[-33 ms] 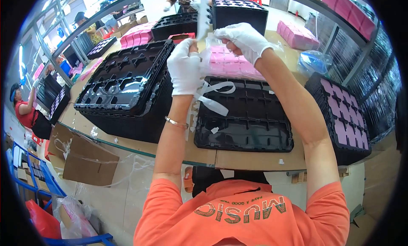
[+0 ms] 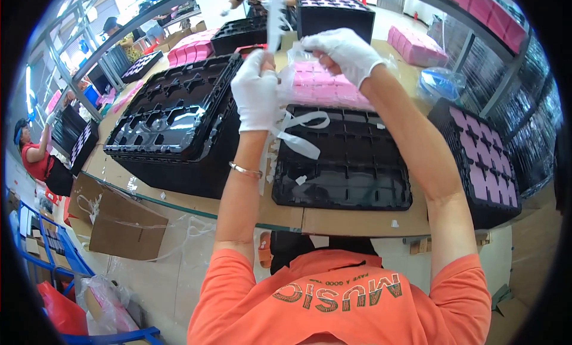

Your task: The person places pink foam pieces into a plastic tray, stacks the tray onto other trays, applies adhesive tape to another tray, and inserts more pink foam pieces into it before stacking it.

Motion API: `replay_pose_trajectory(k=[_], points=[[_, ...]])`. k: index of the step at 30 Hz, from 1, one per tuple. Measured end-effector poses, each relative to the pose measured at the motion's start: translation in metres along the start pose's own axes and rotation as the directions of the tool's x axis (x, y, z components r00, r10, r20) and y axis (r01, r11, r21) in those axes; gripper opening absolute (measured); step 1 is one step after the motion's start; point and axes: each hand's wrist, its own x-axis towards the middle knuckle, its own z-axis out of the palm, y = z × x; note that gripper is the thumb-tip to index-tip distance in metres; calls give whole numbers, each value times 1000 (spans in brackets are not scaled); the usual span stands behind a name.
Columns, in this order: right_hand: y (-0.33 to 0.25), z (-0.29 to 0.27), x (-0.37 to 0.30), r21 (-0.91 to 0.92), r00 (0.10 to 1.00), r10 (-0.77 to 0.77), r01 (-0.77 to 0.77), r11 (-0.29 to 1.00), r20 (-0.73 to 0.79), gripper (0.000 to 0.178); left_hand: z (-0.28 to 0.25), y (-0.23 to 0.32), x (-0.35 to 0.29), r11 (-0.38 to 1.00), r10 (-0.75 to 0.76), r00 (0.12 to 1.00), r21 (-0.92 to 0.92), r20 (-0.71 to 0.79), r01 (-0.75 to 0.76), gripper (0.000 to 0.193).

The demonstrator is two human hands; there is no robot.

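Observation:
My left hand (image 2: pixel 255 93), in a white glove with bare fingertips, is closed on a white notched strip (image 2: pixel 275 20) that stands up above it. A loose white band (image 2: pixel 298 143) curls below this hand; whether it joins the strip is hidden. My right hand (image 2: pixel 348 54), gloved the same way, is pinched closed a little to the right of the strip. What lies in its fingers cannot be made out. Under my hands is a black compartment tray (image 2: pixel 342 160) with small white scraps on it. Beyond it lie pink sectioned pads (image 2: pixel 325 86), partly under clear plastic.
Stacked black trays (image 2: pixel 173 118) stand at left. On the right is a black stack with lilac inserts (image 2: pixel 485 157). A blue item in clear plastic (image 2: pixel 441 86) and a pink bundle (image 2: pixel 417 46) lie at far right. A cardboard box (image 2: pixel 122 220) stands below the table's left edge.
My left hand has shifted slightly left and upward, and the notched strip has swung a little left with it. My right hand has risen slightly, still pinched.

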Motion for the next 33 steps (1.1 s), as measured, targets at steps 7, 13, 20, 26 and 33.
replay_pose_trajectory(k=[7,13,20,26,33], points=[[35,-95,-112,-169,989,-104,121,978,107,21,-97,50,-70,598,-270,726,-481,632,641,63],[128,-133,-182,-495,946,320,-305,814,-58,28,-212,99,-106,865,-495,834,221,244,450,61],[174,-135,-176,-644,919,392,-323,693,-39,27,-374,94,-86,662,-356,912,635,-202,399,46],[172,-122,-186,-889,877,449,-336,312,-174,25,-365,100,-94,-410,248,956,877,-158,251,49],[182,-107,-231,-990,1000,13,12,138,14,34,-113,79,-180,761,64,960,609,271,-222,39]])
